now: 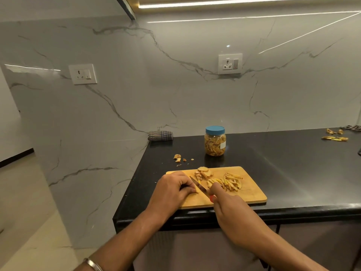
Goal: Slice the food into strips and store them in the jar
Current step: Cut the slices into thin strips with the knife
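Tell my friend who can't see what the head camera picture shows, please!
A person cuts yellow food on a wooden cutting board: the right hand holds a knife, and the left hand has curled fingers pressed on the board beside the blade. Cut strips lie on the board; behind it, on the black counter, stands a blue-lidded jar of strips.

White marble wall (136,85) with grey veins, two sockets (82,74). Black counter (293,163) on the right. A light strip (234,4) glows overhead.
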